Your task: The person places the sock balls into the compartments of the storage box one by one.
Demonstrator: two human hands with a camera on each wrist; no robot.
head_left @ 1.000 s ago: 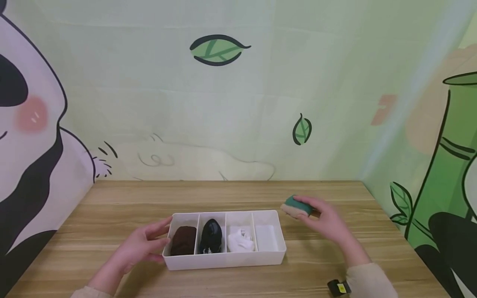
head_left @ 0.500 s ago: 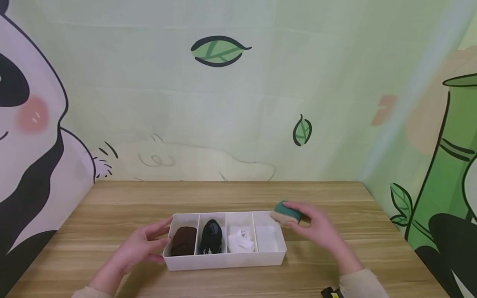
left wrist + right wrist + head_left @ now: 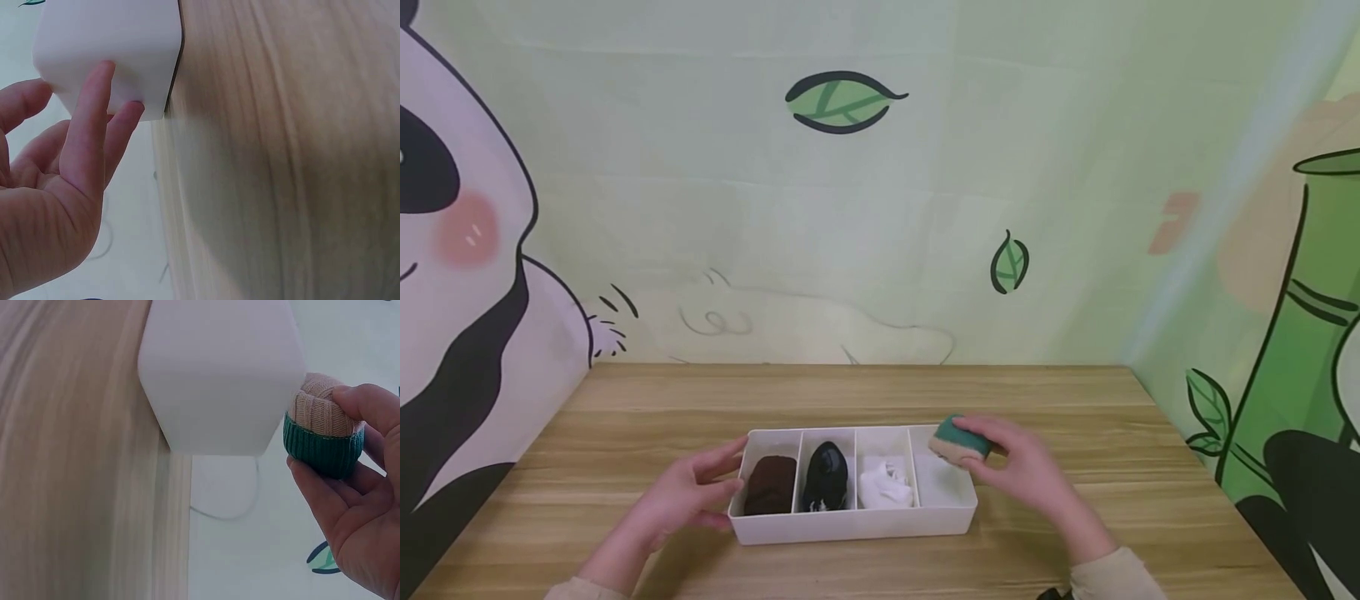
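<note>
My right hand (image 3: 1018,458) pinches a folded sock (image 3: 957,442), green on one side and beige on the other, over the right end of a white divided box (image 3: 850,527). In the right wrist view the ribbed knit of the folded sock (image 3: 324,428) shows between thumb and fingers, above the box's rim. Against the box's left end rest the fingertips of my left hand (image 3: 685,493), its fingers loosely extended. From the left, the compartments hold a folded brown cloth bundle (image 3: 771,485), a glossy black rounded item (image 3: 826,479) and a crumpled white cloth (image 3: 886,485).
The box stands on a wood-grain table (image 3: 662,400). Behind it hangs a pale green backdrop (image 3: 880,208) printed with leaves and a panda. A small black object (image 3: 1054,594) shows beside the right sleeve at the bottom edge.
My right hand has carried the folded sock leftward and slightly down, from beside the box to over its rightmost compartment. The left hand and the box have stayed in place.
</note>
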